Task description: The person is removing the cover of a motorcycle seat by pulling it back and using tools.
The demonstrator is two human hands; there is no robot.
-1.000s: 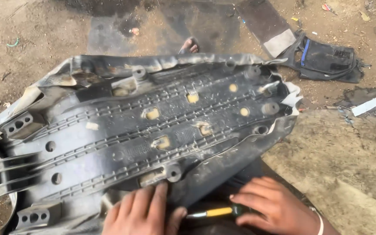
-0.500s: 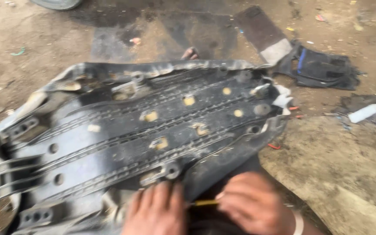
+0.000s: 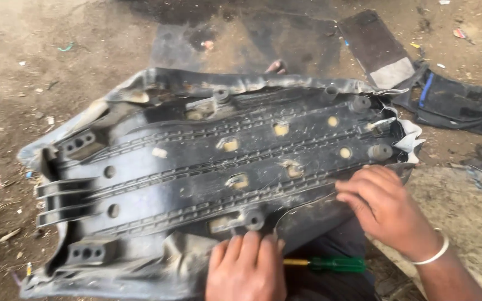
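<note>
A black plastic seat base [image 3: 207, 161] lies upside down on the dirt, with a grey cover [image 3: 157, 267] folded over its rim. My left hand [image 3: 246, 270] rests at the near edge, fingers together, pressing the cover fold beside a round boss. My right hand [image 3: 386, 209], a pale bangle on its wrist, curls its fingers on the cover at the base's near right edge. A screwdriver [image 3: 330, 263] with a green handle and yellow shaft lies loose between my hands on dark cloth.
A dark bag [image 3: 453, 103] with a blue strip lies at the upper right, beside a flat dark board [image 3: 377, 50]. A toe [image 3: 277, 67] shows past the seat's far edge. Small litter dots the dirt [image 3: 6, 184] on the left.
My right hand has let go of the screwdriver and moved up to the seat's right edge. The screwdriver now lies loose. My left hand stays at the near edge.
</note>
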